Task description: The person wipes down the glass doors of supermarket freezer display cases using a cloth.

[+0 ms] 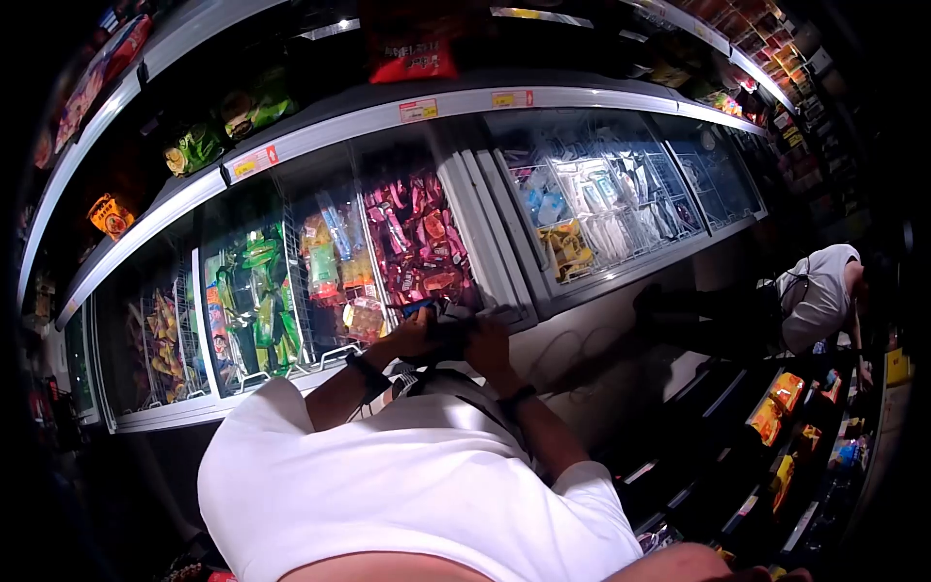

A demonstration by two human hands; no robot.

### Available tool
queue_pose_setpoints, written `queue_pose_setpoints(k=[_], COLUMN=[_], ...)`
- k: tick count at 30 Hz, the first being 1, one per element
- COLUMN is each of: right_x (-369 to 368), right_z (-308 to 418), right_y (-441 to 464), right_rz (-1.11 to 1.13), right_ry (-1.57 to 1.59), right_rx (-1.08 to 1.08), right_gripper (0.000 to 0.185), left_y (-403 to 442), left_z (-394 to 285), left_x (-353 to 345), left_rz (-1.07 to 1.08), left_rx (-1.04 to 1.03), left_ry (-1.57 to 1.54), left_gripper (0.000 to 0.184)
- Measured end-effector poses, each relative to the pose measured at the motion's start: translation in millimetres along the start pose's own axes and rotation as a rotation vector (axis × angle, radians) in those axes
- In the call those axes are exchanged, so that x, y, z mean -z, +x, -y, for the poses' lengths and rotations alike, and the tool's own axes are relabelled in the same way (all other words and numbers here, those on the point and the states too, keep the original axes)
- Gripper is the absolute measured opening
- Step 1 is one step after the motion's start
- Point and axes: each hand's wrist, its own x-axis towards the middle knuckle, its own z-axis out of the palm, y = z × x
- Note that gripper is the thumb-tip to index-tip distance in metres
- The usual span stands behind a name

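Note:
Both of my hands are close together in front of my body, at the near edge of a freezer (504, 320). My left hand (412, 335) is closed around a dark object (446, 335) with a bit of blue at its upper left. On the other side of that object, my right hand (487, 347) is bent toward it, its fingers dark and hard to make out. What the dark object is cannot be told. Just beyond the hands, red and pink packets (417, 233) lie in a freezer compartment.
Left along the freezer are green packets (262, 291) in wire baskets. Glass-covered compartments hold blue and white packets (601, 189) to the right. A shelf with price tags (418, 110) runs above. Another person (819, 296) bends at the right, near low shelves with yellow packets (776, 407).

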Motion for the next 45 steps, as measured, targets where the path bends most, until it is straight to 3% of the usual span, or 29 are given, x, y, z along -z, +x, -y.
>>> queue_pose_setpoints(k=[1,2,4,6,8,10,12,13,14,17,18,19,20,22,24,26,28,29,33,34,39,44,45], right_x=[0,-2,-4,23,23,36,28,18,21,20,10,0,11,6,2,-7,-34,-39,-45,-43,-68,-81,-92], right_z=[-6,-12,-27,-24,-32,-28,-31,-35,-35,-40,-44,-46,-42,-31,-14,12,41,55,119,134,168,194,196], right_y=[3,9,25,51,71,84,80,73,66,28,18,16,21,40,60,80,98,106,126,130,147,195,204], right_rz=[-0.165,-0.159,-0.189,0.025,0.027,0.137,0.105,0.051,0.044,0.09,0.053,0.043,0.1,0.114,0.156,0.148,0.164,0.194,0.318,0.416,0.394,0.248,0.214], right_ry=[-0.05,-0.049,-0.211,-0.224,-0.265,-0.259,-0.222,-0.232,-0.232,-0.176,-0.164,-0.125,-0.066,-0.065,0.021,0.07,0.113,0.131,0.302,0.367,0.416,0.386,0.332], right_rx=[0.13,0.135,0.126,-0.002,-0.001,0.018,0.052,0.065,0.068,0.176,0.207,0.204,0.212,0.292,0.371,0.437,0.483,0.505,0.698,0.676,0.639,0.485,0.462], right_gripper=[0.016,0.016,0.014,0.012,0.012,0.014,0.016,0.03,0.03,0.056,0.063,0.062,0.064,0.064,0.064,0.065,0.066,0.067,0.081,0.078,0.059,0.056,0.058], left_y=[15,31,69,93,102,127,121,119,115,57,41,22,13,-9,-17,-22,-34,-44,-115,-136,-178,-114,-92], left_z=[-8,-10,1,-10,-64,-48,-58,-53,-54,-47,-40,-31,-8,3,40,70,94,101,143,151,174,263,268], left_x=[-12,-15,-28,-14,20,-4,-4,-18,-32,-42,-42,-41,-48,-35,-21,-1,23,26,61,69,105,151,165], left_rz=[-0.047,-0.049,-0.23,-0.417,-0.323,-0.52,-0.44,-0.509,-0.573,-0.461,-0.435,-0.52,-0.484,-0.56,-0.472,-0.588,-0.541,-0.611,-0.811,-0.867,-1.075,-0.964,-1.019], left_rx=[0.11,0.115,0.011,0.005,0.41,0.374,0.428,0.378,0.326,0.148,0.162,-0.036,-0.006,0.12,0.182,0.274,0.444,0.457,0.52,0.517,0.376,0.473,0.378], left_ry=[0.114,0.109,0.191,0.294,0.085,0.297,0.284,0.26,0.227,0.328,0.31,0.394,0.529,0.305,0.559,0.537,0.481,0.576,0.539,0.507,0.339,0.533,0.527], left_gripper=[0.08,0.08,0.077,0.075,0.075,0.076,0.083,0.085,0.088,0.09,0.089,0.086,0.081,0.079,0.079,0.069,0.063,0.052,0.048,0.046,0.042,0.048,0.048])
